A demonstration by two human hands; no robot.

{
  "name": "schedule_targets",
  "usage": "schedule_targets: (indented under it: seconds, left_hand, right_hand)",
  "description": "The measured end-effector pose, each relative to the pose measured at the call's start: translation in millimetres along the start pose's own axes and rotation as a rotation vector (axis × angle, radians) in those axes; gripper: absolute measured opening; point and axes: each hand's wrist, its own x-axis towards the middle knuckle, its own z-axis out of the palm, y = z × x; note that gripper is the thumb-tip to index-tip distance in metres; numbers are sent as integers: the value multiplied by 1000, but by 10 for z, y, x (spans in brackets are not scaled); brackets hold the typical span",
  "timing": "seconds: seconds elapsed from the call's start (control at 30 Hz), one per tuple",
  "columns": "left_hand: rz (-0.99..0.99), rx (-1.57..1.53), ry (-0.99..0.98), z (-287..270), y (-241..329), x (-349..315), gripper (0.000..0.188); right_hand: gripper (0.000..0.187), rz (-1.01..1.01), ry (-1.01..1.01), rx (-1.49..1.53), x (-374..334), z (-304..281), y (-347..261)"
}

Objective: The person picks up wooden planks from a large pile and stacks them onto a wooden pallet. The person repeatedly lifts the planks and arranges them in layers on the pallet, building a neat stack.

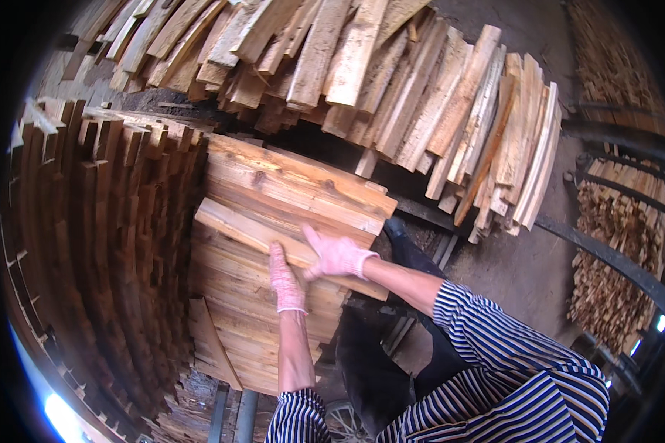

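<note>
A loose wooden plank (233,230) lies slantwise over a layer of boards (236,325) set side by side. My left hand (287,284), in a pinkish-white knit glove, holds the plank by its near edge, fingertips reaching onto its face. Farther right, my right hand (340,256), gloved alike and slightly blurred, straddles the same plank. One finger stretches toward the far edge and the thumb side is at the near edge. The undersides of both hands are hidden. A narrow strip of wood (216,345) rests tilted at the near left of the layer.
A tall stack of boards (111,221) rises close on the left, ends facing me. Beyond the layer, a big heap of loose planks (347,66) overhangs. Dark metal rails (606,255) and more piled wood (619,251) stand at the right. A spoked wheel (343,421) shows below.
</note>
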Motion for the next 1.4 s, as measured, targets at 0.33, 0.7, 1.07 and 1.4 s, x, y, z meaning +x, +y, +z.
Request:
schedule_targets:
  seconds: [0.33,0.7,1.07,1.4]
  left_hand:
    - [594,1830,-225,817,-213,114,134]
    - [635,1734,-63,1245,101,457,113]
    - [1061,1963,38,3342,1118,588,92]
    - [1185,1191,-636,2888,232,-399,47]
  right_hand:
    - [73,211,335,829,-1231,637,2306]
    - [95,409,351,642,-722,423,1854]
    - [105,54,706,1160,-1242,-989,1464]
    - [85,-342,332,1295,-657,-2451,1541]
